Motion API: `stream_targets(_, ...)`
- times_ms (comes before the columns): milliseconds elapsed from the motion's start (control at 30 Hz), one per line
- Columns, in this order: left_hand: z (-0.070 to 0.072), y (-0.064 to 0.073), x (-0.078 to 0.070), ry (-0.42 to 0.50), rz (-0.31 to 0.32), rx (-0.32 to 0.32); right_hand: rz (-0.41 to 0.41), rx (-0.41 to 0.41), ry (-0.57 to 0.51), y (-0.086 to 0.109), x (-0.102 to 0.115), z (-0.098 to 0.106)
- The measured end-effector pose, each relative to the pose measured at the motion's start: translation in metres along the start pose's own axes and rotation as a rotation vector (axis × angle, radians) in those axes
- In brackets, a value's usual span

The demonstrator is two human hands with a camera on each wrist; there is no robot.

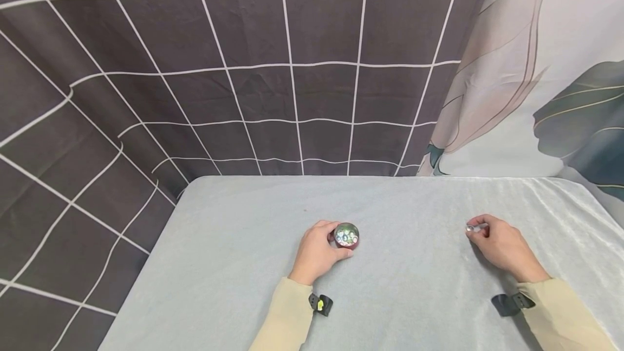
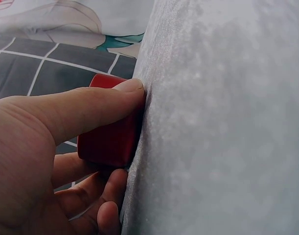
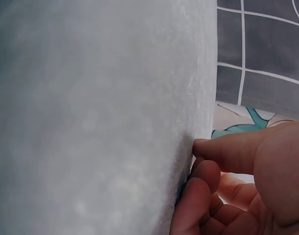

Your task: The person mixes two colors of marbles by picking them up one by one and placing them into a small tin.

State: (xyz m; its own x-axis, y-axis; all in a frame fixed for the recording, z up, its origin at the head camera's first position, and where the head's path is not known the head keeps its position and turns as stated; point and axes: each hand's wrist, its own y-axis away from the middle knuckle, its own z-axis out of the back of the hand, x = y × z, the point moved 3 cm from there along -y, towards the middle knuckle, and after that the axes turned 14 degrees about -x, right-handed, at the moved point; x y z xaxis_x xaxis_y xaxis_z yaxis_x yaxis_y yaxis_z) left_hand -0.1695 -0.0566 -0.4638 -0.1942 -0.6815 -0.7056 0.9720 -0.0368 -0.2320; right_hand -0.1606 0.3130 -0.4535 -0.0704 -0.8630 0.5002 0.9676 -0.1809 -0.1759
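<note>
On the cloth in the head view stands a small round red container [image 1: 346, 235], its top showing several small shiny, pale round pieces. My left hand [image 1: 319, 251] grips it from the left, thumb along the near side and fingers behind. From the left wrist, the container's smooth red wall [image 2: 107, 142] shows under the thumb, its base at the cloth. Farther right, my right hand [image 1: 504, 242] pinches a small silvery-white thing [image 1: 470, 228] between thumb and fingertips, just at the cloth; its kind is too small to tell. The right wrist view hides it behind the fingers [image 3: 208, 171].
A pale velvety cloth [image 1: 219, 264] covers the table. Behind it and to the left hang dark curtains with white grid lines [image 1: 322, 96]; a leaf-patterned curtain [image 1: 512, 123] hangs at the back right. Dark straps [image 1: 512, 303] sit at both wrists.
</note>
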Motion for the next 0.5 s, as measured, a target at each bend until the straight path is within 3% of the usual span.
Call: stream_targets(500,0.0018,0.0004,-0.0006,0.007,0.009,0.006,-0.016,0.017,0.003,0.0012,0.0000,-0.0003)
